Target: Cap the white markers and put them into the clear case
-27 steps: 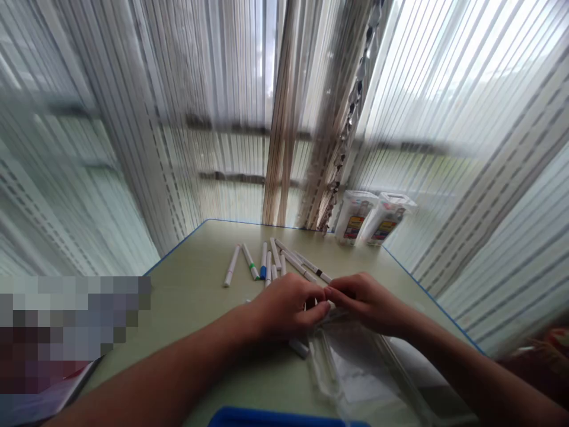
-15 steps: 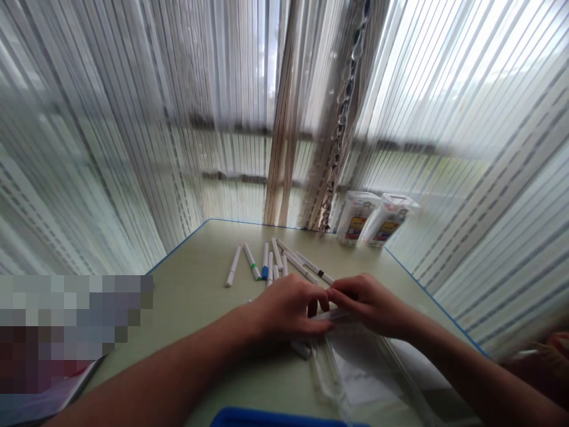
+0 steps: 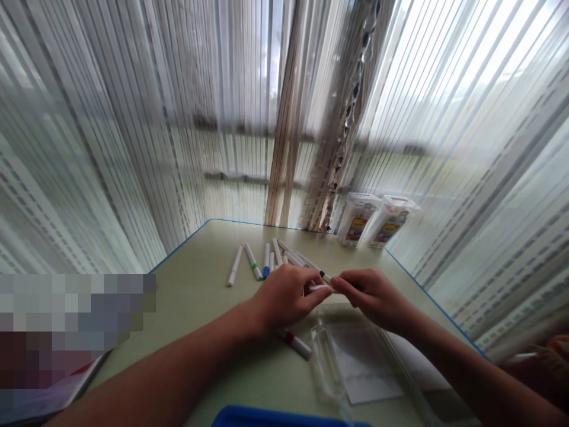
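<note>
My left hand (image 3: 284,296) is closed around a white marker (image 3: 319,287), with the thumb along its near side. The fingertips of my right hand (image 3: 368,296) pinch the marker's right end, and the two hands almost meet. Just below them lies a clear plastic case (image 3: 326,359), with white paper (image 3: 362,367) seen in or under it. A white marker with a red band (image 3: 297,344) rests on the table left of the case, partly hidden by my left wrist. Beyond my hands, several white markers lie loose, among them a green-banded one (image 3: 253,262) and a blue-tipped one (image 3: 266,261).
Two clear marker boxes (image 3: 359,219) with coloured labels stand at the table's back right corner. A blue object (image 3: 275,417) shows at the near edge. String curtains (image 3: 240,118) hang beyond the blue-edged table (image 3: 186,261). A blurred-out patch covers the left.
My hands have lifted slightly off the case's edge, and the white marker now shows between them. The red-banded marker and the paper are more exposed.
</note>
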